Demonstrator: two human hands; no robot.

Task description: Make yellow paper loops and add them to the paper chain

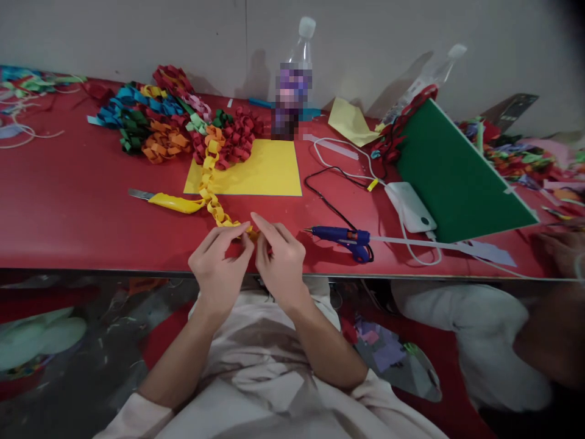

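Observation:
A yellow paper chain [211, 192] of linked loops runs from the pile of coloured paper chains [164, 137] down to my hands. My left hand [222, 259] pinches its near end between thumb and fingers. Close beside it, my right hand [278, 256] has its fingers bent together at the same end link, which is partly hidden behind the fingertips. Left of the chain lies a yellow utility knife [176, 203] with its blade out. A blue hot glue gun [340, 236] rests just right of my right hand, its nozzle pointing left.
A yellow sheet [260, 171] lies behind the chain, near an upright bottle [305, 52]. To the right are a white power bank [410, 207] with cables and a leaning green board [457, 171]. Another person's hand [564, 247] shows at the right edge.

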